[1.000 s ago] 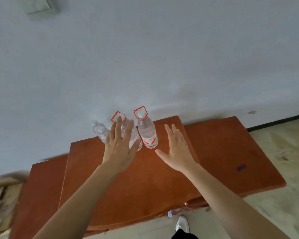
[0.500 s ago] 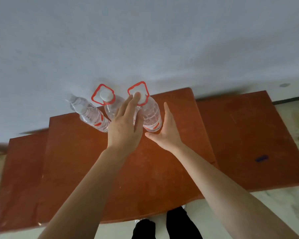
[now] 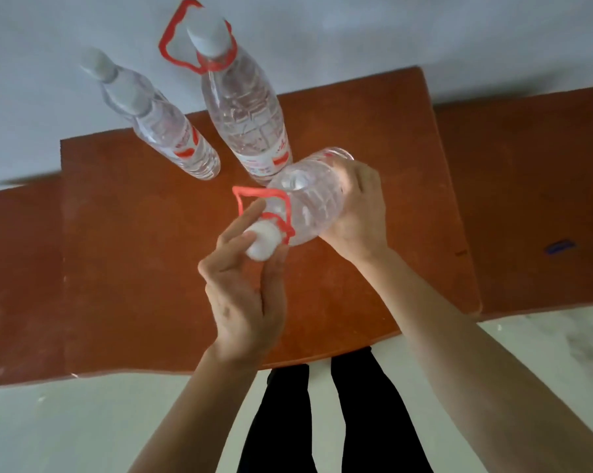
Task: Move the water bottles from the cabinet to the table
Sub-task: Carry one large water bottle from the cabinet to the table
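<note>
Your right grip (image 3: pixel 358 213) is clamping around the body of the tilted water bottle (image 3: pixel 312 203), while your left grip (image 3: pixel 247 295) is pinching its white cap (image 3: pixel 262 245). You are holding it over the orange-brown surface (image 3: pixel 134 250), its base just beside the tall handled bottle (image 3: pixel 247 110), which is standing upright next to a smaller bottle (image 3: pixel 172 138).

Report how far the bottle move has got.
Done: nothing shown delivered; no table in view. In hand: the tilted bottle, right hand gripping its body, left hand pinching its cap. Left: small bottle and tall bottle standing on the cabinet.
</note>
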Demonstrator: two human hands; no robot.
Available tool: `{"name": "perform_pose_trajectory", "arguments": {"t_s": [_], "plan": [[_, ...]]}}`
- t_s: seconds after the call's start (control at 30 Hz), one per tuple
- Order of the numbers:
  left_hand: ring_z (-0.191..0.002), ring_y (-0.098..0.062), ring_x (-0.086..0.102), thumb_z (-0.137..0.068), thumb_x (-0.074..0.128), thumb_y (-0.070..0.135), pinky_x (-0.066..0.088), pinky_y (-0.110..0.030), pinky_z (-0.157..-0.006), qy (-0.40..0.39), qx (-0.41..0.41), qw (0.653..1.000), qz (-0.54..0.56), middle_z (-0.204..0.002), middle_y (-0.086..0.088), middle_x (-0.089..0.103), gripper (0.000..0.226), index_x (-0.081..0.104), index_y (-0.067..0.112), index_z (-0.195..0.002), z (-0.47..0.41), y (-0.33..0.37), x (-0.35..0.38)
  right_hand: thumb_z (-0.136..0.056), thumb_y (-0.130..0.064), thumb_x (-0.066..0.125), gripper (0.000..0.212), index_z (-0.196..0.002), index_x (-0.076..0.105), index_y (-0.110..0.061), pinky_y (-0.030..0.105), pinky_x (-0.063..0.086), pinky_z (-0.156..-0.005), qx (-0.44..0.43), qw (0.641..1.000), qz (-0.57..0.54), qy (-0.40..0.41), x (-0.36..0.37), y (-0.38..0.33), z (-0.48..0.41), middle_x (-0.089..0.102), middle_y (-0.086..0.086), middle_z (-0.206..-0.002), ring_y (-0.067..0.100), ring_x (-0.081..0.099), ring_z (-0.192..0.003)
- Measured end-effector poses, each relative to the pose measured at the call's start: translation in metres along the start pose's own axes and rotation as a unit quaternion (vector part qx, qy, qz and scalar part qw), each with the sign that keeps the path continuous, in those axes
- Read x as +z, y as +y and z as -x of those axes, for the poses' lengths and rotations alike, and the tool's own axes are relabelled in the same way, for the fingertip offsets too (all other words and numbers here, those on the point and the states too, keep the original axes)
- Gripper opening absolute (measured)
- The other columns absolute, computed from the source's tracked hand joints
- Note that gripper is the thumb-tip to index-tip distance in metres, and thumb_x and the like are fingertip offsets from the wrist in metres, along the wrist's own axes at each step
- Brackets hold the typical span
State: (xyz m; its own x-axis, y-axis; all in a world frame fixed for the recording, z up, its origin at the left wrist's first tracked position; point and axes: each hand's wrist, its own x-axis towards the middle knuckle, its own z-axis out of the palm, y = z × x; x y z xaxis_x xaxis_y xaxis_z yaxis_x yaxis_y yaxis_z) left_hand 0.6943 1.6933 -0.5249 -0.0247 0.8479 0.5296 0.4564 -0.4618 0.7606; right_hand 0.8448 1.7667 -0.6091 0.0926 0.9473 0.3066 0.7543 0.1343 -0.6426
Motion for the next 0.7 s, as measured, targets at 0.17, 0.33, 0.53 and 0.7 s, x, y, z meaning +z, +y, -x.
{"name": "perform_pose_trajectory", "arguments": {"t_s": [0.17,0.33,0.53,0.7], "plan": [[-0.074,-0.006,0.065,-0.108,0.040,0.026,0.059,-0.043,-0.059,0.192,-0.357,0.914,-0.018,-0.104,-0.002,0.057,0.010,0.034,0.018,-0.107,0.012,-0.030,-0.031,-0.062,-0.039,0.090,0.079,-0.130,0.057,-0.020,0.053,0.041,-0.110,-0.040,0.977,0.127,-0.165,-0.007,-0.017,0.031,0.057,0.009,-0.125,0.028,0.053,-0.119],[-0.066,-0.008,0.062,-0.107,0.042,0.022,0.052,-0.023,-0.050,0.102,-0.632,0.768,0.017,-0.102,-0.005,0.056,0.015,0.034,0.014,-0.116,0.035,-0.085,-0.053,-0.058,-0.046,0.090,0.086,-0.133,0.052,-0.027,0.055,0.038,-0.111,-0.040,0.926,0.222,-0.304,-0.008,-0.029,0.060,0.052,0.007,-0.126,0.028,0.056,-0.116],[-0.102,-0.021,0.060,-0.100,0.054,0.032,0.055,-0.041,-0.086,-0.108,-0.645,0.751,-0.088,-0.147,-0.006,0.028,0.041,0.034,0.020,-0.134,0.057,-0.068,-0.059,-0.057,-0.044,0.092,0.091,-0.136,0.052,-0.025,0.058,0.035,-0.111,-0.089,0.914,0.254,-0.305,-0.004,-0.025,0.086,0.056,0.010,-0.130,0.030,0.056,-0.119],[-0.148,-0.033,0.006,-0.092,0.055,0.043,0.013,-0.056,-0.118,-0.322,-0.364,0.806,-0.337,-0.163,-0.009,-0.001,0.077,0.014,0.023,-0.154,0.059,-0.053,-0.052,-0.058,-0.051,0.092,0.108,-0.150,0.043,-0.023,0.068,0.015,-0.118,-0.100,0.897,0.287,-0.320,-0.001,-0.029,0.088,0.047,0.015,-0.150,0.037,0.041,-0.141]]}}
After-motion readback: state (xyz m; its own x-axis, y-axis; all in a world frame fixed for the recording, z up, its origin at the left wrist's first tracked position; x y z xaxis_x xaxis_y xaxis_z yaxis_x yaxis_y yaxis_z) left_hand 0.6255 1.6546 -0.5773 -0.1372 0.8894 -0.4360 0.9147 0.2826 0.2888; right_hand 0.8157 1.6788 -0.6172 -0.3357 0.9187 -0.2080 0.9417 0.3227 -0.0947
